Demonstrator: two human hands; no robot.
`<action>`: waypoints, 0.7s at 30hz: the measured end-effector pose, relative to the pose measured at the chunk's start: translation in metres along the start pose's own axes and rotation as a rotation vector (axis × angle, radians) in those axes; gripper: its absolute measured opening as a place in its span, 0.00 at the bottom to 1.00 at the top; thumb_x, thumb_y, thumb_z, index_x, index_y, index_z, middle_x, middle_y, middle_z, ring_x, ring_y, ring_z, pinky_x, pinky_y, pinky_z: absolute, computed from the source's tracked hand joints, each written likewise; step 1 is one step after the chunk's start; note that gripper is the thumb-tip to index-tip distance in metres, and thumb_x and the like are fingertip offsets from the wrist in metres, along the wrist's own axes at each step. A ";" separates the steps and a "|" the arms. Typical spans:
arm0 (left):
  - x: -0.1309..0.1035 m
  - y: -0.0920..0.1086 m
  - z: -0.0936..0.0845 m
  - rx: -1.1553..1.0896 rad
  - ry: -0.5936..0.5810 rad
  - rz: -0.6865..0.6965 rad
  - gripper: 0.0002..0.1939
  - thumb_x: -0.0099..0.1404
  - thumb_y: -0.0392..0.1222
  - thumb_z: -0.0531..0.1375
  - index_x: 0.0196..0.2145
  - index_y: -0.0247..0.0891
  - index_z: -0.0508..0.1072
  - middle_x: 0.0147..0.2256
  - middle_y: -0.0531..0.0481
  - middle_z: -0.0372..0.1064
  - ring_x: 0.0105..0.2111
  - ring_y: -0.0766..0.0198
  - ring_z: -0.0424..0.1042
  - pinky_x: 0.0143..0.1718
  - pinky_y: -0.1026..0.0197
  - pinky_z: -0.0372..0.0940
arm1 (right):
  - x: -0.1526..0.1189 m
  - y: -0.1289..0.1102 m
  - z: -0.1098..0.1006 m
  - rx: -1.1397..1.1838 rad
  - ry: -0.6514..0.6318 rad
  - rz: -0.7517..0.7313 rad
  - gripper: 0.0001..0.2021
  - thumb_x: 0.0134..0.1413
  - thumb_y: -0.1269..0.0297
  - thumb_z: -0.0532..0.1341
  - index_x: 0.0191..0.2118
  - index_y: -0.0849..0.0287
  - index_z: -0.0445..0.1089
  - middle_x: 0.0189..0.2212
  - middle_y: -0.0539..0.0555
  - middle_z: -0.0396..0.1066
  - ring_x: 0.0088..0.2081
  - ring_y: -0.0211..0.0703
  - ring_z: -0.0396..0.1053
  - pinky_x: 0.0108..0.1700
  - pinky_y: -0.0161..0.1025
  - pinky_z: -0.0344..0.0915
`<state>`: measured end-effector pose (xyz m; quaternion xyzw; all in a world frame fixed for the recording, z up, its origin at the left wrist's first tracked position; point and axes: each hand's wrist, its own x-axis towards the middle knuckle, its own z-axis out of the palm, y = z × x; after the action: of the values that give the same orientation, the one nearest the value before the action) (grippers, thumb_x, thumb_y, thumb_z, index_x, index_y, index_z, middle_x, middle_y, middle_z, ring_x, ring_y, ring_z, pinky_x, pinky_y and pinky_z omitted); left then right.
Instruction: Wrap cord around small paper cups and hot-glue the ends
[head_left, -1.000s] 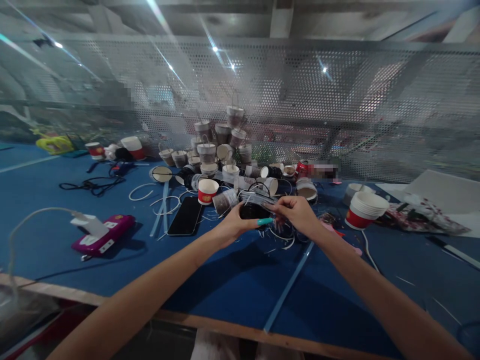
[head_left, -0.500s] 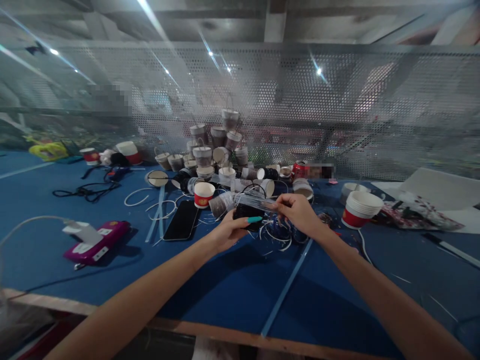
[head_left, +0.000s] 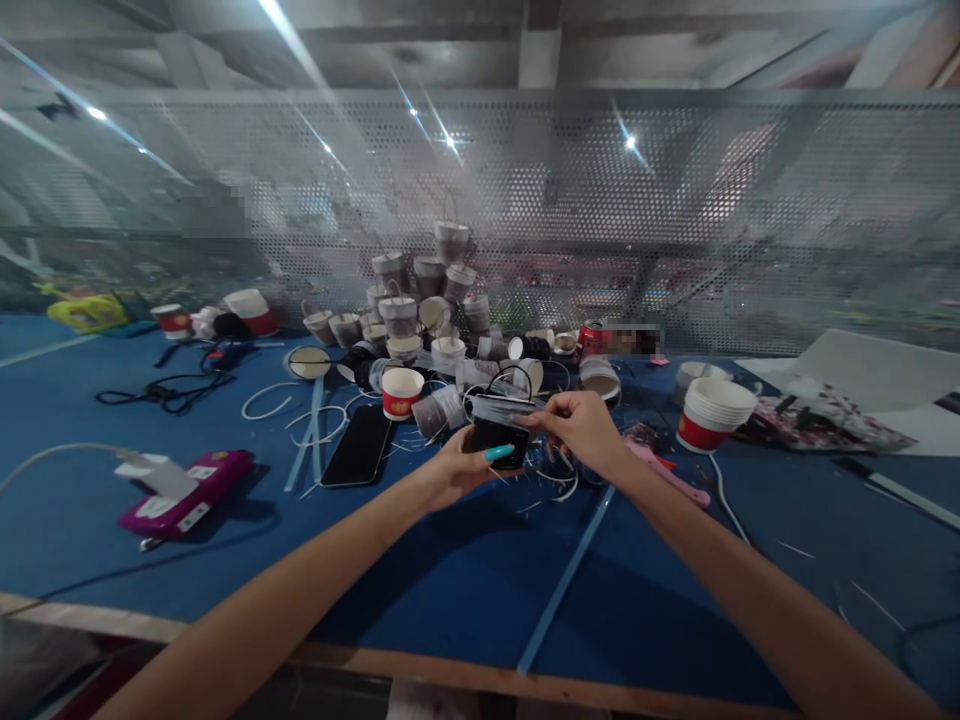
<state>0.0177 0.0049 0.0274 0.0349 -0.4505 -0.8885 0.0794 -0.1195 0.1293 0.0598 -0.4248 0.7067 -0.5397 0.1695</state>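
Observation:
My left hand (head_left: 448,472) is closed around a small black cup (head_left: 495,438), its thumb with a long turquoise nail lying across the cup's side. A thin dark loop handle (head_left: 513,372) arches over the cup's top. Against the upper edge of the cup lies a shiny whitish translucent strip (head_left: 496,410). The fingers of my right hand (head_left: 583,428) pinch this strip at the cup's right side. Beyond the cup lies a grey-wrapped paper cup (head_left: 438,412) on its side, close to a red and white paper cup (head_left: 403,392).
Grey cups with handles (head_left: 397,315) are piled at the back. A phone (head_left: 357,446) and a purple power strip (head_left: 184,495) lie left. Stacked paper cups (head_left: 716,412) and pink-handled scissors (head_left: 671,472) are right. Wire scraps and flat strips (head_left: 566,580) lie on the blue table.
The strip, stretched above the cup before, now lies along its upper edge. My right hand has come slightly toward the cup, and more of the black cup shows.

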 end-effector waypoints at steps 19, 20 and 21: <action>0.001 -0.004 -0.002 -0.079 0.118 -0.052 0.29 0.40 0.25 0.59 0.44 0.34 0.68 0.31 0.47 0.72 0.30 0.60 0.70 0.37 0.55 0.64 | -0.001 -0.006 -0.009 -0.058 -0.133 -0.179 0.17 0.45 0.52 0.60 0.20 0.61 0.64 0.13 0.46 0.62 0.16 0.31 0.58 0.19 0.30 0.53; 0.000 -0.004 -0.003 -0.093 0.108 -0.062 0.29 0.40 0.25 0.59 0.44 0.34 0.68 0.31 0.46 0.72 0.30 0.60 0.70 0.38 0.55 0.64 | -0.001 -0.005 -0.009 -0.049 -0.131 -0.187 0.16 0.44 0.52 0.60 0.21 0.61 0.65 0.14 0.47 0.63 0.17 0.31 0.59 0.20 0.30 0.54; 0.000 -0.004 -0.004 -0.104 0.096 -0.067 0.30 0.40 0.25 0.59 0.44 0.34 0.68 0.31 0.46 0.72 0.31 0.60 0.70 0.38 0.54 0.64 | -0.001 -0.005 -0.008 -0.044 -0.127 -0.190 0.16 0.44 0.52 0.61 0.21 0.61 0.65 0.14 0.47 0.63 0.17 0.32 0.60 0.20 0.30 0.54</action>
<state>0.0177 0.0041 0.0223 0.0887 -0.3981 -0.9102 0.0727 -0.1227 0.1348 0.0675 -0.5271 0.6627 -0.5096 0.1526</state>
